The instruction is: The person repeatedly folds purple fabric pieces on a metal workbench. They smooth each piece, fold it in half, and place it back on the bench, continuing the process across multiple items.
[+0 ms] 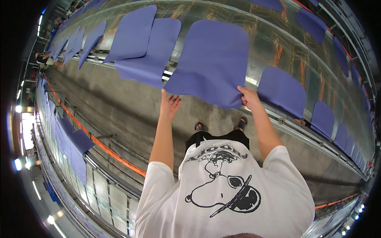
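Observation:
A flexible purple sheet (216, 53) with rounded far corners lies over the metal-topped line in front of me. Its near edge sags past the line's rim. My right hand (249, 98) pinches the near right corner, and the material creases there. Close by the sheet's near left corner, my left hand (170, 105) has its fingers apart, the thumb tip at or just below that corner; contact is hard to tell. To the left, a second purple sheet (164, 39) lies partly under another purple sheet (135, 29). On the right rests a smaller-looking purple piece (283, 89).
The metal surface (274, 47) carries orange and yellow line marks. More purple pieces follow along it both ways. Behind me, at left, runs another line with an orange rail (113, 152) and hanging purple sheets (71, 142). A person (43, 58) stands far left on the concrete floor (99, 99).

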